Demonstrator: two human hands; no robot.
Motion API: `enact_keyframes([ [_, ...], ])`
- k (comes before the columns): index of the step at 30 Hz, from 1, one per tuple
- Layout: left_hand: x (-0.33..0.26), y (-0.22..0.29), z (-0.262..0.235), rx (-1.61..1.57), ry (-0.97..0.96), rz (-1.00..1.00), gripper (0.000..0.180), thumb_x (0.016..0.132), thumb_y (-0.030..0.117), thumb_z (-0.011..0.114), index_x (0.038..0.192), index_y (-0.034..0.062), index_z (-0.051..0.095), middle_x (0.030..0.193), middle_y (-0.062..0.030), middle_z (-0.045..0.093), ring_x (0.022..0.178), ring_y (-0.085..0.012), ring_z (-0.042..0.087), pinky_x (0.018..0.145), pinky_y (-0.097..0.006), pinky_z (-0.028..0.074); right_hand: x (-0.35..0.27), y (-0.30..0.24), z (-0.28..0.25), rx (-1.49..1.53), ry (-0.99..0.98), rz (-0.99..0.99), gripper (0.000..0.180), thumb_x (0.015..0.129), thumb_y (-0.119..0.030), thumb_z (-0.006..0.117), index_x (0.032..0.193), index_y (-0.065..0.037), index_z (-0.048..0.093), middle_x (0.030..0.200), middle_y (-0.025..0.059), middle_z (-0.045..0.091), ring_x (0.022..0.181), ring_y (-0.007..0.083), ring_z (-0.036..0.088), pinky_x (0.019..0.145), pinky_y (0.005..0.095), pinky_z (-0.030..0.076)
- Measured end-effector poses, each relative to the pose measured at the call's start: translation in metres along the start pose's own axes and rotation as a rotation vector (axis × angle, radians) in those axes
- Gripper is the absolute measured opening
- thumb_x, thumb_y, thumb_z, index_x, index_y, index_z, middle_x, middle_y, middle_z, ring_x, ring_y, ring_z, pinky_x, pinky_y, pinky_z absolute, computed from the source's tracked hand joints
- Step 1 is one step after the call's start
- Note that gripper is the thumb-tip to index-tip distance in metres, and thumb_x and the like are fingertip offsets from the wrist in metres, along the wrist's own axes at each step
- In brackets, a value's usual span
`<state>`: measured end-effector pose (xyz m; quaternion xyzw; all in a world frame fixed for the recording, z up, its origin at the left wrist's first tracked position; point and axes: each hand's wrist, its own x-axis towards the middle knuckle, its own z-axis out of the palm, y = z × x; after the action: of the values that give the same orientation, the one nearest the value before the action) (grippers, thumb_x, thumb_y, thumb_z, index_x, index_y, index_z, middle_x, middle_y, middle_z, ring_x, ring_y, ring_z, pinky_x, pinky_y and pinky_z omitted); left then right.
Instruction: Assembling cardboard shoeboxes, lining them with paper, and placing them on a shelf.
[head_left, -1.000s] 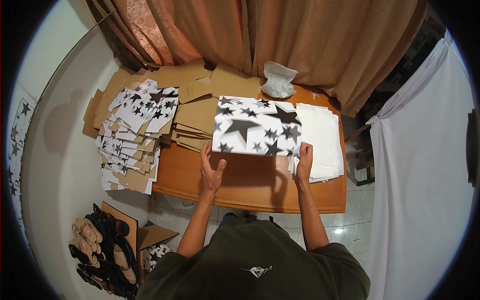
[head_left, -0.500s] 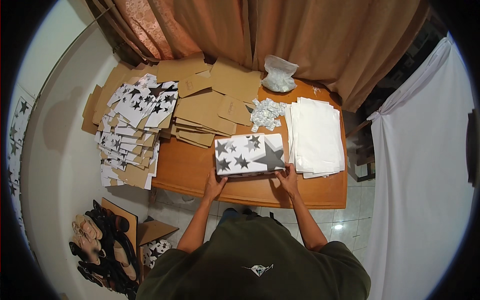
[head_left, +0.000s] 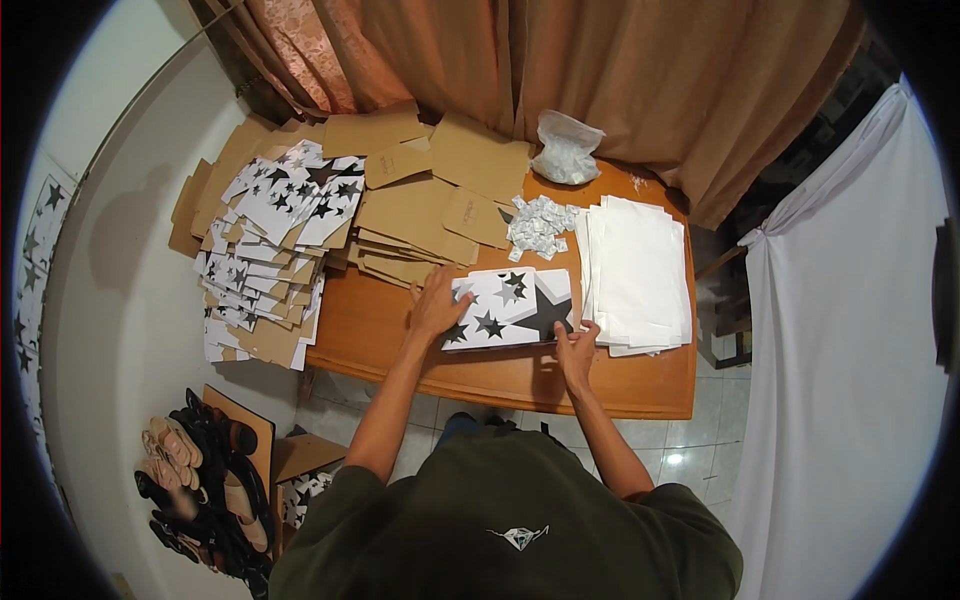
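Note:
On the wooden table directly before me lies a closed white cardboard box point(head_left: 490, 300) patterned with grey and black stars. My left hand point(head_left: 438, 303) grips its left end, the thumb over the top and the fingers along the far left side. At the front right corner, my right hand point(head_left: 575, 345) holds the box with the thumb at its top front edge. The box's underside is hidden.
Flat star-printed cardboard pieces point(head_left: 262, 300) are heaped at left, beside brown cardboard sheets point(head_left: 405, 215). Small white packets point(head_left: 540, 228) lie beyond the box, near a plastic bag point(head_left: 567, 150). White paper sheets point(head_left: 637, 275) are stacked at right. Several shoes point(head_left: 205, 480) stand lower left.
My left hand has moved up from the box's front left corner to its left end. The right thumb has come onto the top front edge. The box has stayed nearly in place.

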<state>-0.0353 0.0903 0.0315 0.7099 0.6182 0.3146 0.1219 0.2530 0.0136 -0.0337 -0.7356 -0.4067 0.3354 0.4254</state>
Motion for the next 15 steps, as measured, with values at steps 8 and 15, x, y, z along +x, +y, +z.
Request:
enact_keyframes([
  [8,-0.018,0.018,-0.006,0.098,-0.237,-0.122,0.041,0.090,0.029,0.068,0.123,0.0040,0.064,0.112,-0.0169,0.071,0.109,-0.0364,0.064,0.102,-0.059,0.030,0.012,-0.013,0.016,0.429,-0.120,-0.151,0.088,0.085,-0.033,0.080,0.148,0.005,0.031,0.136,0.0267,0.042,0.114,0.0365,0.057,0.101,0.0433,0.047],
  [15,-0.066,0.046,0.002,-0.693,-0.404,-0.388,0.034,0.099,0.029,0.064,0.119,0.0016,0.063,0.097,-0.0133,0.075,0.094,-0.0176,0.068,0.074,-0.037,0.052,-0.031,-0.065,-0.012,-0.417,-0.455,-0.449,0.141,0.062,-0.062,0.090,0.157,0.004,0.009,0.150,0.0383,0.026,0.141,0.0534,0.031,0.112,0.0556,0.036],
])
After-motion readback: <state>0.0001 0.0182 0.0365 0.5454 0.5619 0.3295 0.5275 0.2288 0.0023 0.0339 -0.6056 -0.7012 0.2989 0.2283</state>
